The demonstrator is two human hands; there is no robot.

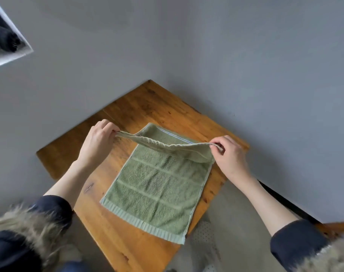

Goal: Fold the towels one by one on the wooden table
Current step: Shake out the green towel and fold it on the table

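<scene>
A green towel (157, 185) lies spread on the small wooden table (116, 236), its ribbed near hem by the table's front edge. The far end of the towel is lifted off the table and stretched in the air between my two hands. My left hand (97, 142) pinches one far corner at the left. My right hand (230, 156) pinches the other far corner at the right. The raised edge sags slightly in the middle and hangs above the towel's far part, hiding the fabric beneath it.
Grey walls meet in a corner right behind the table. A white-framed opening (8, 46) with a dark object inside sits at the upper left. Grey floor shows to the right of the table, with a dark baseboard (281, 199). Fur-trimmed dark sleeves cover my forearms' near ends.
</scene>
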